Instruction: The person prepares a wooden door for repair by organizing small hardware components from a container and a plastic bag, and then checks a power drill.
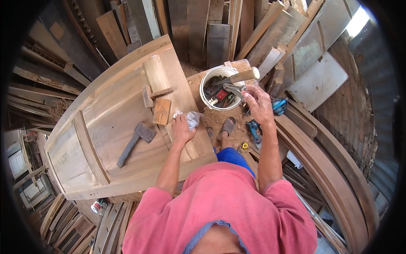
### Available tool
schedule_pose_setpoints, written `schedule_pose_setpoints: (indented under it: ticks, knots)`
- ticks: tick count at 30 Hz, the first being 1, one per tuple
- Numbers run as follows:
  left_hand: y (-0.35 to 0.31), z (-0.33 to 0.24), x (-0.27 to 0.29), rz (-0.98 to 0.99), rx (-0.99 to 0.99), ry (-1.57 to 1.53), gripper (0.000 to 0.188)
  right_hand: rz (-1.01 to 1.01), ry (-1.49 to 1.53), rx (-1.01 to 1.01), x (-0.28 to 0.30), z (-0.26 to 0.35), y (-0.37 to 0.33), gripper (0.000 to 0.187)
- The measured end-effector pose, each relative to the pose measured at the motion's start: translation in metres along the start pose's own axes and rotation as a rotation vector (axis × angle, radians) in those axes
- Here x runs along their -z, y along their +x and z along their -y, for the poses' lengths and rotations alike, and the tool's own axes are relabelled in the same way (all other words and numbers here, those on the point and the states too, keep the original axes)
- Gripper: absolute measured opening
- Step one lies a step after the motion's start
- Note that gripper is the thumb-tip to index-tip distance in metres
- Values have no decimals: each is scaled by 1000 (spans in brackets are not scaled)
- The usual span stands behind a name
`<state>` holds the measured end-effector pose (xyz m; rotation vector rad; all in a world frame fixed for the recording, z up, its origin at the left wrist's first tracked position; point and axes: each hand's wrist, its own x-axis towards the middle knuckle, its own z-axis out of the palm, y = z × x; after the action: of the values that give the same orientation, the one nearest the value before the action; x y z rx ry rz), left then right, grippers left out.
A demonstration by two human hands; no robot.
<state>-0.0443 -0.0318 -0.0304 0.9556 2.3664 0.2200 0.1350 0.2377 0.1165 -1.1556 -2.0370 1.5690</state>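
Observation:
My left hand point(182, 129) rests on the wooden door panel point(101, 122) and grips a clear plastic bag point(193, 118) near the panel's right edge. My right hand point(257, 101) reaches beside a white bucket point(206, 80) full of tools and closes on a metal tool point(233, 89) at the bucket's rim. A thick wooden handle point(243, 75) lies across the bucket top. On the panel lie a dark hatchet-like hammer point(134, 142), a small wooden block point(162, 111) and a wooden mallet point(148, 95).
Planks and boards lean all around the back and left. Curved wooden frames point(334, 169) arc along the right. A blue power tool point(279, 105) and another point(254, 129) lie on the sawdust floor near my sandalled foot point(228, 125). A small can point(97, 206) sits below the panel.

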Motion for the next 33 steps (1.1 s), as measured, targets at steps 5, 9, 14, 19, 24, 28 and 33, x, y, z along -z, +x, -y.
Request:
schedule_pose_setpoints:
  ticks: [5,9,14,19,24,28,33]
  knots:
    - [-11,-35,86,-159,-20,-649,76,4,130,17,4,-6,0,40]
    - [-5,-80,134,-236,-285,-825,77,30,193,-22,10,7,6,39]
    - [38,-134,142,-93,-588,-539,80,15,218,9,17,12,13,40]
    - [62,-146,107,78,-613,170,73,-13,147,46,25,3,10,35]
    - [77,-142,79,161,-689,208,49,-72,4,-24,41,-24,2,36]
    - [80,-161,83,326,-457,210,45,-73,-234,-24,36,-27,-1,36]
    - [88,-168,75,393,-412,223,45,162,-465,-39,11,-11,4,36]
